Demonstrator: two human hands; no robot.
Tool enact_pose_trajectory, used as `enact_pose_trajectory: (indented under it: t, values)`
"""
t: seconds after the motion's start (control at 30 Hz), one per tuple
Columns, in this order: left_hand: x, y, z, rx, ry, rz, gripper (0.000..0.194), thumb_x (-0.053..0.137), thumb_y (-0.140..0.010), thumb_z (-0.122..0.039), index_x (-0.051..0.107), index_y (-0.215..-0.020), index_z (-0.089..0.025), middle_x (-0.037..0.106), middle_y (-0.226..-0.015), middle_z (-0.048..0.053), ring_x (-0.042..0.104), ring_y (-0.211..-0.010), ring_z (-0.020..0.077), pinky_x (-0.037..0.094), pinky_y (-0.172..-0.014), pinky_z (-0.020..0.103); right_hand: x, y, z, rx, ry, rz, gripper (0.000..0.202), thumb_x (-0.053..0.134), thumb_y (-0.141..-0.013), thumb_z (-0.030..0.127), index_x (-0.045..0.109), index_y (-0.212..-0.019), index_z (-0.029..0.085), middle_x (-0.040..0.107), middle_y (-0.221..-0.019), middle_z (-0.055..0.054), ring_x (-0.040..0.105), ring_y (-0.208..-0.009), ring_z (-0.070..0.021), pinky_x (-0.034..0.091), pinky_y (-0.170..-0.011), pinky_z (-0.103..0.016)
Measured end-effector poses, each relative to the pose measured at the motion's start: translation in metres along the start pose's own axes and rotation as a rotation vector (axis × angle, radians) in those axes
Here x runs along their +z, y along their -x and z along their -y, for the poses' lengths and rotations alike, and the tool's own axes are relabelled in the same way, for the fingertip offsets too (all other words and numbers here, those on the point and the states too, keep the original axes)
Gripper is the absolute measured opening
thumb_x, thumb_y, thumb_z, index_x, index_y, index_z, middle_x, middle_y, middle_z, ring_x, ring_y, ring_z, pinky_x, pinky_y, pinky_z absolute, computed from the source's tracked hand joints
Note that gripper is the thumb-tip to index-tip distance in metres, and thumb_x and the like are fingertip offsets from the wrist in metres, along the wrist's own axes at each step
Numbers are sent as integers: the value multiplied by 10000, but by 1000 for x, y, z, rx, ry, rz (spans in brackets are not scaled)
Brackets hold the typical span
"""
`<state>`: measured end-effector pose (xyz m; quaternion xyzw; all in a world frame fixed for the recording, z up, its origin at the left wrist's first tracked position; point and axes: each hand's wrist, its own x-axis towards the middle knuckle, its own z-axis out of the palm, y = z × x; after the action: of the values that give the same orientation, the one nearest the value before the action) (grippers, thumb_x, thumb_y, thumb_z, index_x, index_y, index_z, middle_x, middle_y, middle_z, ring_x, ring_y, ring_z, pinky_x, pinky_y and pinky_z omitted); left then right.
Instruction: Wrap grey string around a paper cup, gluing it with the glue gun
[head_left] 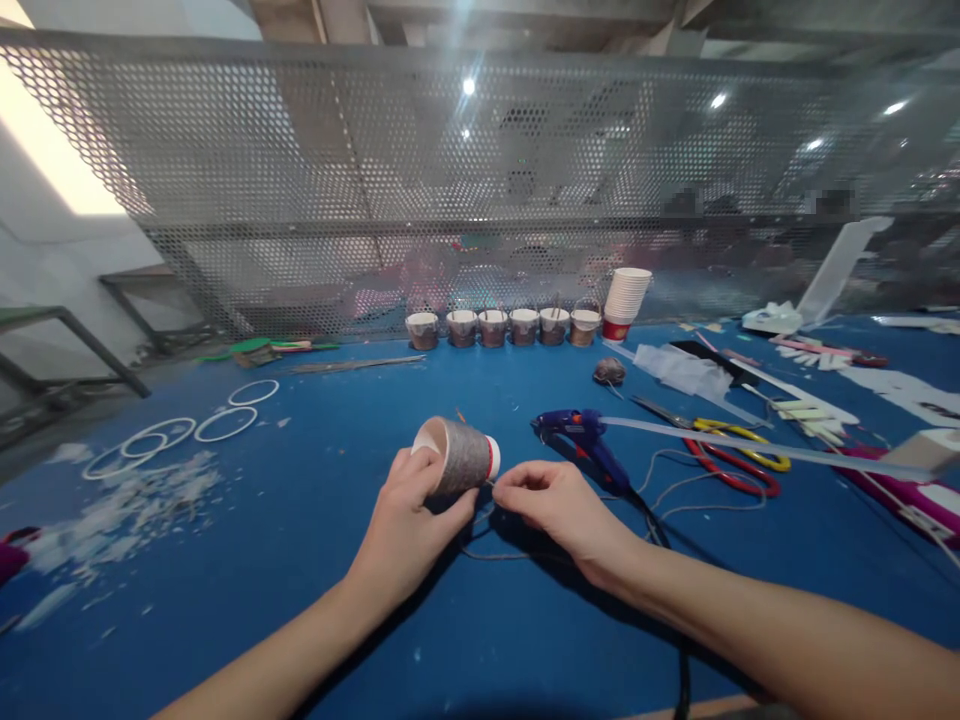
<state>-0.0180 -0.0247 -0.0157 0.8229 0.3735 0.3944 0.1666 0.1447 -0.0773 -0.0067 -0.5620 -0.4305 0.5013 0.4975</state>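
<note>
A paper cup point(466, 460) wrapped in grey yarn lies tilted on its side, its open mouth toward the left and a red and white band bare at its base. My left hand point(409, 510) holds it, fingers inside the mouth and thumb beneath. Close to the cup's base, my right hand point(551, 500) pinches the grey yarn point(495, 556), which trails in a loop over the blue table point(420, 640). Right of the cup lies a blue glue gun point(574, 424) with a long clear glue stick point(675, 431) in its back.
Several yarn-wrapped cups point(493, 328) and a stack of paper cups point(628, 300) stand along a perforated metal screen point(300, 180). Scissors point(739, 450) and a yarn ball point(609, 371) lie at right. White rings point(225, 423) and scraps point(127, 510) are at left.
</note>
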Motion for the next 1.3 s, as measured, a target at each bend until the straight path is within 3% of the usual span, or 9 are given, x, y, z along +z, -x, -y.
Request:
enact_pose_trajectory:
  t: [0.17,0.27,0.37,0.53,0.77,0.93,1.07,1.3]
  values:
    - [0,-1,-2,1,-1,60,144,608,-766,-241,610,-626,-206,566,-652,2,470,-745,184,394,-667,275,-8,-3,-4,-306,300,-64,74,573,-674,142,635,-642,165,431,-535,60,379,-515,-89,300,-509,-229]
    - [-1,-1,-2,-25,18,132,121,606,-772,-252,650,-675,-196,609,-694,15,498,-761,188,409,-683,282,-12,-4,-7,-510,452,-102,100,566,-707,143,643,-652,176,459,-580,44,419,-548,-100,325,-542,-235]
    - [-3,-2,-1,-66,42,204,110,607,-767,-263,687,-743,-192,649,-759,28,528,-801,195,429,-728,298,-14,-4,-9,-613,531,-122,118,567,-746,153,644,-661,182,469,-596,34,443,-559,-107,341,-554,-236]
    - [-7,-4,-3,-115,95,259,161,617,-747,-291,712,-824,-185,664,-784,31,550,-801,194,449,-752,311,-14,-4,-10,-662,581,-135,122,579,-781,153,650,-687,183,482,-598,30,454,-563,-109,346,-552,-231]
    - [-9,-5,-8,-180,133,319,187,609,-730,-308,732,-793,-181,675,-799,40,578,-805,204,460,-760,319,-17,-6,-16,-816,634,-185,114,594,-805,166,659,-713,182,521,-593,25,464,-549,-108,348,-551,-236]
    - [-10,-8,-11,-300,200,308,172,646,-676,-312,715,-727,-163,648,-719,22,588,-704,189,466,-665,289,-16,-4,-16,-918,683,-196,141,589,-832,169,653,-706,171,553,-599,18,464,-550,-108,348,-577,-249]
    - [-13,-11,-16,-404,290,372,180,640,-655,-295,687,-735,-140,640,-698,7,583,-654,170,460,-627,272,-17,-3,-15,-900,689,-190,148,588,-839,177,654,-707,176,560,-606,17,467,-556,-109,349,-579,-248]
    - [-13,-12,-14,-437,403,437,217,639,-661,-279,681,-832,-152,660,-731,2,592,-666,163,475,-628,267,-18,-3,-14,-818,699,-177,148,582,-827,170,652,-697,185,579,-619,9,481,-570,-114,357,-570,-245]
